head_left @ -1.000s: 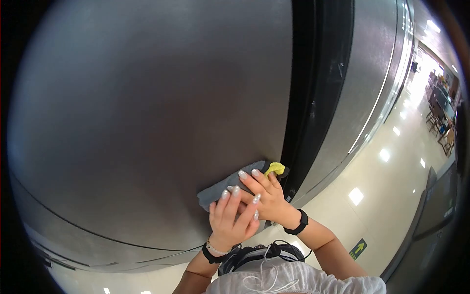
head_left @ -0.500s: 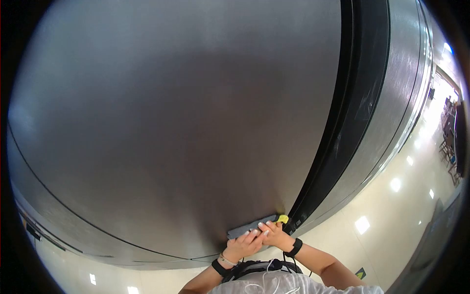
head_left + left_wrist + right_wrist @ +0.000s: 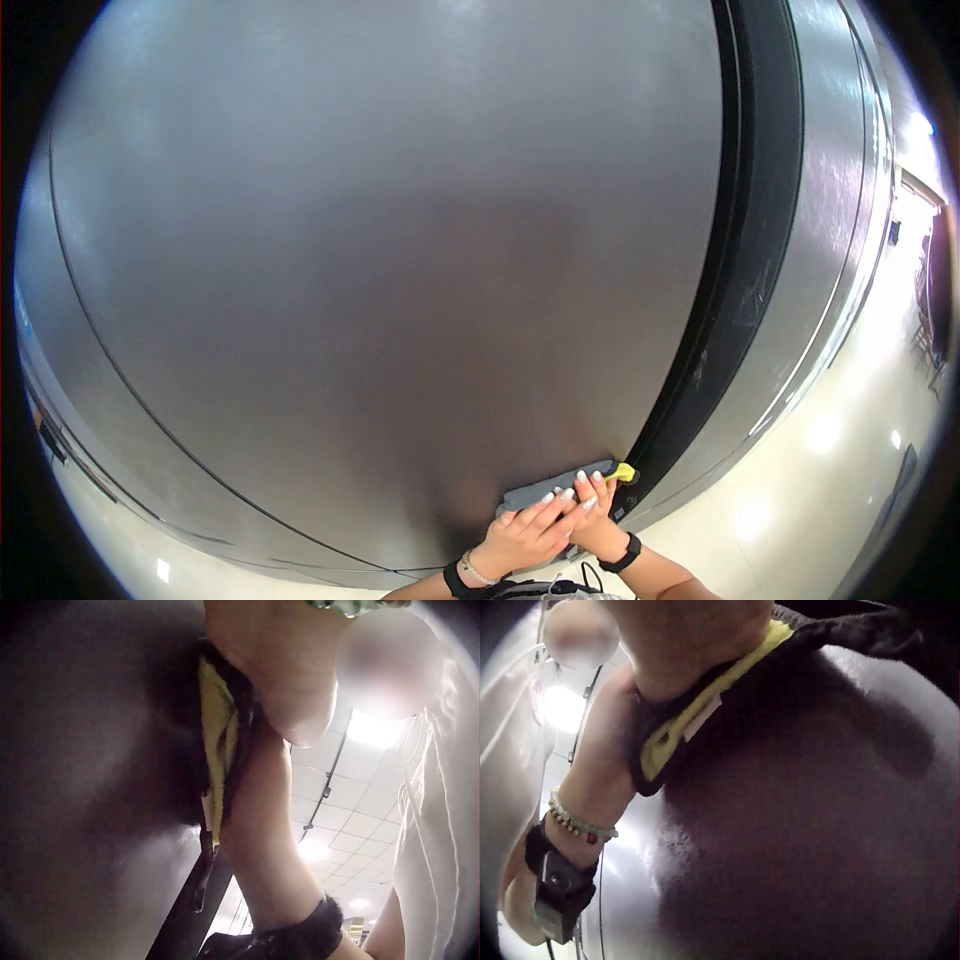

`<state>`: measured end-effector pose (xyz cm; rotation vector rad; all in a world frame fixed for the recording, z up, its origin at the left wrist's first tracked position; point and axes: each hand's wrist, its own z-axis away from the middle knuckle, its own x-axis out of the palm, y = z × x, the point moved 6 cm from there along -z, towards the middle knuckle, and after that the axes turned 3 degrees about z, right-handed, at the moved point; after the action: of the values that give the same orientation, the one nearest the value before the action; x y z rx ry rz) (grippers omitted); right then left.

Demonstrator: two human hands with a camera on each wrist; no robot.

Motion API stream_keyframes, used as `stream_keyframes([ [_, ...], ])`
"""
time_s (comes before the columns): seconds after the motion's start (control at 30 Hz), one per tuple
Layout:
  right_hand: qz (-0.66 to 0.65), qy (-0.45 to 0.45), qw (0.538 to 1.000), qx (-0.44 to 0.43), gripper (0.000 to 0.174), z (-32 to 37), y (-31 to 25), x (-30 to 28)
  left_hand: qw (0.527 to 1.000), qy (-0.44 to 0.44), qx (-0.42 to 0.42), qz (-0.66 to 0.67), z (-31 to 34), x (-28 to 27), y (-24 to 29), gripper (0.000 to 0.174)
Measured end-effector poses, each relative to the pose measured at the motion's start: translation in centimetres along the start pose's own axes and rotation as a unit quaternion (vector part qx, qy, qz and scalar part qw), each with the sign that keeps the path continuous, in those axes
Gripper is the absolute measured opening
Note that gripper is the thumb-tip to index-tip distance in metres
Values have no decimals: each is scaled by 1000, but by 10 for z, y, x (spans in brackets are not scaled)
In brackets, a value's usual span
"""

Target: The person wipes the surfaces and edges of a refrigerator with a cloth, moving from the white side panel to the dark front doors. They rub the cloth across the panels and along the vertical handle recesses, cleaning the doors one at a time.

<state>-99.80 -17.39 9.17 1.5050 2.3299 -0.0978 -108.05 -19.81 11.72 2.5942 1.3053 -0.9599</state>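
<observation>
A folded cloth, grey with a yellow side [image 3: 552, 488], lies flat against a large dark metal panel [image 3: 400, 280], low in the head view. My left hand [image 3: 530, 535] rests on the cloth with its fingers extended, partly over my right hand [image 3: 598, 520]. The right hand presses near the cloth's yellow end, fingers straight. In the left wrist view the yellow side [image 3: 217, 735] shows between a hand and the panel. The right wrist view has the cloth's yellow edge [image 3: 727, 686] and a small white tag [image 3: 703, 718] under a hand.
A black vertical strip [image 3: 735, 250] runs along the panel's right edge, with another metal panel [image 3: 835, 150] beyond it. Pale glossy floor [image 3: 760, 500] shows at the lower right, and dark furniture [image 3: 935, 290] stands far off at the right edge.
Both hands and the cloth appear lower and further right in the head view, still against the panel. The head view has shifted, showing more of the panel above them.
</observation>
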Motion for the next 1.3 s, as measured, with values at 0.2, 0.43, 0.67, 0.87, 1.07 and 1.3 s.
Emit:
stream_keyframes([
  [0.2,108,-39,993,39,44,21,-14,13,997,-39,62,-29,-3,-4,-1,44],
  [0.43,21,12,991,132,46,49,-17,26,995,-21,91,19,-34,-32,-6,39],
  [0.67,48,-16,994,95,46,65,-21,26,994,-17,105,-20,-25,-18,2,42],
  [0.87,60,-25,996,63,47,86,-21,20,992,-48,116,-18,-30,-35,0,41],
  [1.07,49,-37,998,3,47,44,-20,6,997,5,71,-2,-47,-57,6,39],
  [1.3,27,-38,999,-24,47,-2,-31,-14,999,33,14,-4,-48,-73,-3,35],
])
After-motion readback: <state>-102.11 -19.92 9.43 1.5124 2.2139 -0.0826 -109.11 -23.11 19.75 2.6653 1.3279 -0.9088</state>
